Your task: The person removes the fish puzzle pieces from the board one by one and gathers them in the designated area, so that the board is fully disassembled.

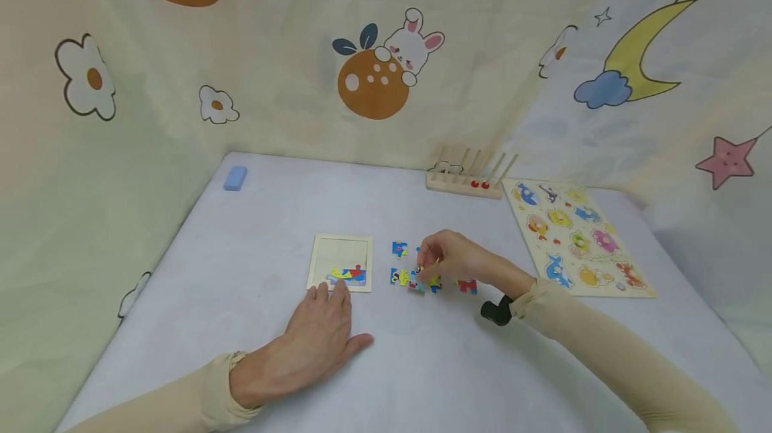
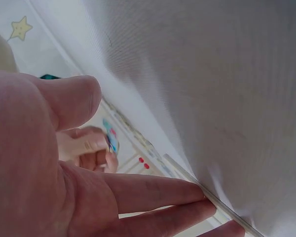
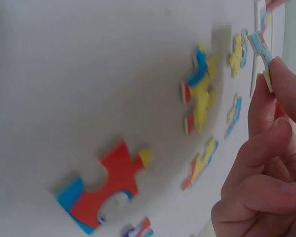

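A small wooden puzzle tray [image 1: 312,262] lies flat on the table, with a few joined colourful pieces [image 1: 356,275] along its lower right inside. My left hand [image 1: 318,329] rests at the tray's near edge, fingers stretched out; in the left wrist view the fingertips meet the thin tray edge [image 2: 232,213]. Right of the tray, my right hand [image 1: 461,260] pinches a light-blue puzzle piece [image 3: 260,47] between thumb and index finger, raised above the table. Below it lie several loose pieces, among them a red one [image 3: 122,170] and a yellow, blue and red one [image 3: 202,96].
At the back stands a wooden peg rack [image 1: 464,186] with two red beads. An animal puzzle board [image 1: 603,272] lies on the right. Far left is a blue block [image 1: 235,177]. A printed cloth [image 1: 271,84] hangs behind the table.
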Available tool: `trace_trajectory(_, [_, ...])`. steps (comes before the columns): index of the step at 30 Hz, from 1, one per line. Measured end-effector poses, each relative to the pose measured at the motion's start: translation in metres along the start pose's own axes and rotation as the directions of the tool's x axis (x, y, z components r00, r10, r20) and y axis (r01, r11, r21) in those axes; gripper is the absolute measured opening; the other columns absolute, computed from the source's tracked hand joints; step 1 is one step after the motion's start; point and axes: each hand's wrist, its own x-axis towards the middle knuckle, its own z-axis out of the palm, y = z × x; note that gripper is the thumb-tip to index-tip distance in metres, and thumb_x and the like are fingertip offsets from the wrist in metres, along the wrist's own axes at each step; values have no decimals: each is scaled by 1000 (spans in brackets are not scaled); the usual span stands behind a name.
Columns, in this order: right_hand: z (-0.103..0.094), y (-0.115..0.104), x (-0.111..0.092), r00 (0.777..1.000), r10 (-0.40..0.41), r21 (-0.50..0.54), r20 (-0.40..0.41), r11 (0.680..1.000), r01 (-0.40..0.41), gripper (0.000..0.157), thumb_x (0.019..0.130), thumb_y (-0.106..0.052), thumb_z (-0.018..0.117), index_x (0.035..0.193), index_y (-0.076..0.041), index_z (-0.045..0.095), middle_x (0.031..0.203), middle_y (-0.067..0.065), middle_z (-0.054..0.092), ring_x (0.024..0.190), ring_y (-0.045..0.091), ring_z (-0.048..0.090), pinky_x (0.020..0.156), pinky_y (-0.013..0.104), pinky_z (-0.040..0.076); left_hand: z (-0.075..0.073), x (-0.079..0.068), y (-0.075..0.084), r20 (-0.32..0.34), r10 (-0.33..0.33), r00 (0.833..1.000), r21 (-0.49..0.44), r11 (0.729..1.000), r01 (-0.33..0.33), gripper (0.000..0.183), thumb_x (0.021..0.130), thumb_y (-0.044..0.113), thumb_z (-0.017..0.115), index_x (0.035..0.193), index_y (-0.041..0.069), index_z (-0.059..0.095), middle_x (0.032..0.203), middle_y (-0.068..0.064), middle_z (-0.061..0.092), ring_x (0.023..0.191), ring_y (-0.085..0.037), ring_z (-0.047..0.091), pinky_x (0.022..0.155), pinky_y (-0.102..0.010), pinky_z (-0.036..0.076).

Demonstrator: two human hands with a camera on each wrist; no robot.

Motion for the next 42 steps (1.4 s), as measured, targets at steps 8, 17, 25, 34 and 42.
trace_trajectory(8, [24, -4, -8, 998, -57, 33, 29, 998, 57, 18, 80, -14, 88, 83, -13, 70, 69, -3, 63, 65, 11, 52, 60, 23, 42, -1, -1, -1, -19, 6, 1000, 12, 1000, -6, 83, 90, 72, 59, 122, -4, 69, 124, -13, 66, 95, -30, 60, 87, -37, 48])
trace_trajectory(17, [46, -14, -8, 999, -42, 23, 28, 999, 41, 17, 80, -16, 88, 82, -16, 71, 68, -2, 64, 66, 12, 56, 59, 23, 43, -2, 0, 0, -11, 8, 1000, -6, 1000, -8, 84, 90, 71, 60, 124, -5, 68, 129, -14, 66, 98, -32, 61, 89, -38, 48])
trace_trajectory(25, [54, -17, -10, 997, -48, -95, -58, 995, 42, 17, 79, -23, 90, 80, -21, 73, 69, -6, 65, 66, 12, 59, 60, 25, 46, -2, 0, 0, -8, 8, 1000, -10, 1000, -8, 83, 90, 71, 60, 123, -5, 69, 125, -14, 66, 94, -31, 60, 87, -37, 48])
trace_trajectory(34, [56, -18, -13, 993, -88, -143, -77, 987, 76, 17, 78, -23, 90, 78, -22, 73, 67, -9, 64, 67, 10, 58, 59, 23, 44, -3, 1, 0, 16, -2, 1000, -44, 999, 3, 84, 90, 70, 61, 123, -6, 68, 127, -15, 66, 94, -31, 59, 90, -39, 48])
trace_trajectory(42, [59, -15, -15, 993, -76, -157, -91, 986, 61, 19, 78, -26, 90, 78, -23, 72, 67, -10, 64, 66, 10, 57, 60, 23, 42, -2, 1, 0, -17, 3, 1000, -27, 1000, -4, 83, 89, 70, 62, 120, -6, 69, 123, -15, 66, 89, -31, 57, 87, -38, 47])
